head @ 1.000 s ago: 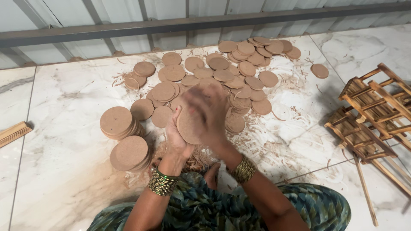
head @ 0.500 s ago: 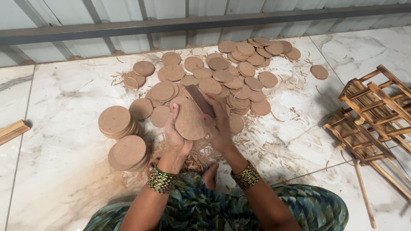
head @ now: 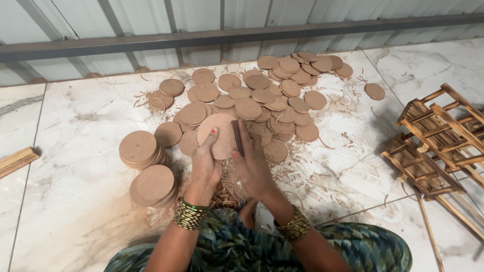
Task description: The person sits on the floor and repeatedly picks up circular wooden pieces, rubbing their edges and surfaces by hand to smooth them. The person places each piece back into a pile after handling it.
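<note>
My left hand [head: 205,163] grips a round brown fibreboard disc [head: 218,133] by its lower edge, holding it above the marble floor. Against the disc's right edge, my right hand [head: 252,161] presses a small dark strip, fingers laid flat. Behind the hands lies a loose heap of similar discs [head: 272,95]. Left of the hands, one neat stack of discs [head: 138,149] stands on the floor, and a second stack [head: 153,185] stands nearer to me. Pale shavings [head: 229,184] lie under the hands.
Wooden slatted racks [head: 433,141] lie at the right. A single disc [head: 374,91] sits apart near them. A wooden bar [head: 16,161] pokes in at the left edge. A corrugated metal wall [head: 222,20] with a steel rail closes the far side.
The disc has come down and slightly left, now flat toward the camera. My right hand moved from covering the disc's face to its right edge.
</note>
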The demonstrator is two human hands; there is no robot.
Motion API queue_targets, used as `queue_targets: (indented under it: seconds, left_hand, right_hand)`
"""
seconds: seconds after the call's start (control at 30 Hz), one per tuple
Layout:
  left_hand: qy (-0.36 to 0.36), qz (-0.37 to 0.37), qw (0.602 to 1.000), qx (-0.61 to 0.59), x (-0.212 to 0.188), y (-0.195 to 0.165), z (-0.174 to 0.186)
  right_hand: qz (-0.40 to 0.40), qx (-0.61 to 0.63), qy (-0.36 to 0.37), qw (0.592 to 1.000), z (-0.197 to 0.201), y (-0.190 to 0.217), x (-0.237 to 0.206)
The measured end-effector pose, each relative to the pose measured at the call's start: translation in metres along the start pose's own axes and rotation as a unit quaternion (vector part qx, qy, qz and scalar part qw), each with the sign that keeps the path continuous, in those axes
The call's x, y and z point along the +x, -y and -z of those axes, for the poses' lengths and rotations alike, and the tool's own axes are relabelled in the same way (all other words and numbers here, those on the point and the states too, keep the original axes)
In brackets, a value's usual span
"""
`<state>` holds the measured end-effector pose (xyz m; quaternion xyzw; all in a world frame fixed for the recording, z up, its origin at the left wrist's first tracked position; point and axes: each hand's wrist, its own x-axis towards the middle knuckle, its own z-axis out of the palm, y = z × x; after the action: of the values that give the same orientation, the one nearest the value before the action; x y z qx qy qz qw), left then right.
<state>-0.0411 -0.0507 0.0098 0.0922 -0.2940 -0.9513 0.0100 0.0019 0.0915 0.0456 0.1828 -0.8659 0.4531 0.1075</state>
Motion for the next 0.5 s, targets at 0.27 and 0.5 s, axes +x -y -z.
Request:
queue_targets:
  seconds: [0.27,0.5]
  left_hand:
    - [0.122,-0.025,0.987,0.100,-0.029,0.011,-0.014]
    - [0.161,-0.143,0.918,0.334,-0.039,0.009,-0.017]
  right_hand:
    - [0.077,0.088,-0.106,0.987,0.021,0.009,0.018]
    - [-0.070,-0.070,-0.072,0.992,0.019,-0.021,0.026]
